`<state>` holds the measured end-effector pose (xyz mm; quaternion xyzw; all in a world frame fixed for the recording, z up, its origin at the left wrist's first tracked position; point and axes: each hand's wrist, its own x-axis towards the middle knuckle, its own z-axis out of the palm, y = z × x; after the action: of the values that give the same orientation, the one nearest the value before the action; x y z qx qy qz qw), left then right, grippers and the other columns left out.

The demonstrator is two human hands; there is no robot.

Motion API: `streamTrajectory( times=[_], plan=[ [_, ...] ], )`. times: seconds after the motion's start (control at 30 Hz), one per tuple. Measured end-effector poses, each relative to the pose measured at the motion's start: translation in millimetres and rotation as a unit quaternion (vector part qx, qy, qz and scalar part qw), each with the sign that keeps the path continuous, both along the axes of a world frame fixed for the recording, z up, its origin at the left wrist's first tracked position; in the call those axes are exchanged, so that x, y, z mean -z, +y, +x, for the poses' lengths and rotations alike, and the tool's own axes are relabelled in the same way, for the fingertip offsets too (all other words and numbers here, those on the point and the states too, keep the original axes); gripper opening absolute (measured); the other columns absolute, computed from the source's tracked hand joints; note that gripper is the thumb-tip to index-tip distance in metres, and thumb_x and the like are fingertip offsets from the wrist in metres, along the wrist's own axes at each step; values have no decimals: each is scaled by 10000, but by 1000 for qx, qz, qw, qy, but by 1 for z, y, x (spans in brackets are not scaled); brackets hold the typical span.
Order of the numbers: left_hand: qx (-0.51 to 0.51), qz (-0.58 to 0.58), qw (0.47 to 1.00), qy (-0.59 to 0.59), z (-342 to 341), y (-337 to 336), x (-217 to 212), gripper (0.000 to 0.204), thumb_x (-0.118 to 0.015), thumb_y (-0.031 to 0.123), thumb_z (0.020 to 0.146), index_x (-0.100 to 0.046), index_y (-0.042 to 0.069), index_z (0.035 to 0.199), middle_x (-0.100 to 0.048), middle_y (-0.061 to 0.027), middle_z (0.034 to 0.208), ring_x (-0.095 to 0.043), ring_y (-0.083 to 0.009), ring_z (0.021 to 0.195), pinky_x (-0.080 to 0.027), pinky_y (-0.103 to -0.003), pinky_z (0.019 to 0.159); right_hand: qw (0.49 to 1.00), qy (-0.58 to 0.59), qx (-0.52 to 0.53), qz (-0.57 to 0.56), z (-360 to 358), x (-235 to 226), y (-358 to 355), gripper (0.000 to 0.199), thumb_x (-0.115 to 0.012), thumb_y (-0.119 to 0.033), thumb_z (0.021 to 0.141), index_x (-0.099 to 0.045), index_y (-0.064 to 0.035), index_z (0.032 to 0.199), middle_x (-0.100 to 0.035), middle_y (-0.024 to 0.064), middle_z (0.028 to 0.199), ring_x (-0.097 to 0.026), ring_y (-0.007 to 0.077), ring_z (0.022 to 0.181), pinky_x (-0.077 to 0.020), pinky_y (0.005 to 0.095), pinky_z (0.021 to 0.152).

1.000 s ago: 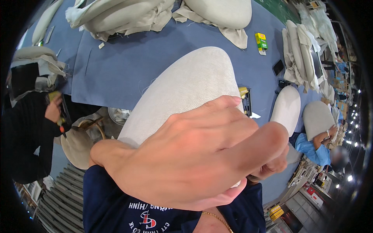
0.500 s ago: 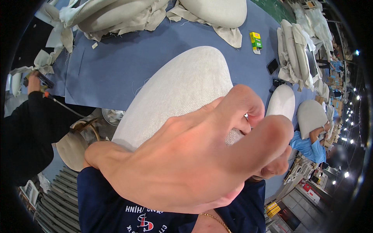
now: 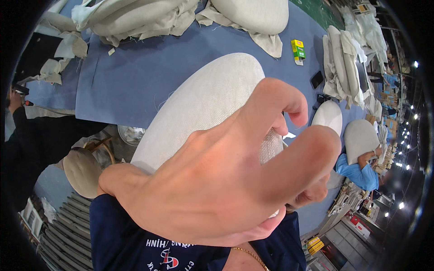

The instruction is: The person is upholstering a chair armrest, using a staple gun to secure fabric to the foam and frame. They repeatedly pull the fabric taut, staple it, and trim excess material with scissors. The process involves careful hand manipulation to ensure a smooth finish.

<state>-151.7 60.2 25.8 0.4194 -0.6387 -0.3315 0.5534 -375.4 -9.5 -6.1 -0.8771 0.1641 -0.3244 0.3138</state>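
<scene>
A pale beige fabric-covered chair pad (image 3: 199,101) with a rounded end stands tilted in front of me, over the blue table (image 3: 122,90). Close to the camera, my left hand (image 3: 212,180) reaches across its lower part. The fingers of that hand are bent, and whatever is between them is hidden. Fabric weave shows through the gap between two curled fingers, beside a small white bit (image 3: 290,135). My right hand (image 3: 315,192) is mostly covered by the left one. Only some of its skin and bent fingers show, so its hold cannot be seen.
Beige covered pads (image 3: 144,20) with loose fabric edges lie at the far side. A yellow-green box (image 3: 298,50) and a black phone (image 3: 317,80) are at right, near stacked pads (image 3: 341,65). People work on both sides; one in blue (image 3: 359,174) handles a pad.
My left hand's bent fingers have shifted slightly upward and opened a wider gap. My right hand has moved slightly left. At left, the co-worker in black has moved an arm farther left.
</scene>
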Motion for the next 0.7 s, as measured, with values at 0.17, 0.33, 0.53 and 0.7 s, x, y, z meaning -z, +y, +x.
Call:
streamTrajectory(
  times=[0.17,0.33,0.53,0.7],
  plan=[
    [-9,-13,1000,-10,2,5,0,634,-838,14,517,-621,-2,1112,-645,-139,1018,-585,-293,959,-500,-384,778,999,-33,14,-12,0,6,6,487,-721,-365,920,-639,55,688,-435,36,522,-433,164,392,-305,300,384],
    [-22,-37,999,-15,0,8,2,651,-838,16,497,-621,0,1111,-636,-142,1020,-574,-287,961,-490,-365,775,997,-72,17,13,12,9,13,476,-732,-374,905,-651,47,699,-445,39,525,-450,167,400,-310,298,388],
    [-74,-9,997,-30,-5,15,-10,681,-824,19,437,-623,17,1088,-599,-148,1044,-580,-273,940,-484,-341,808,994,-94,25,-41,17,10,8,456,-770,-379,858,-659,37,707,-459,38,531,-479,176,415,-326,299,400],
    [-57,-9,998,6,-3,16,-5,656,-810,16,455,-607,32,1078,-582,-143,1046,-573,-274,957,-477,-348,820,989,-137,-51,-38,22,18,-14,428,-789,-343,843,-658,42,710,-469,39,537,-488,182,417,-336,304,405]
  ],
)
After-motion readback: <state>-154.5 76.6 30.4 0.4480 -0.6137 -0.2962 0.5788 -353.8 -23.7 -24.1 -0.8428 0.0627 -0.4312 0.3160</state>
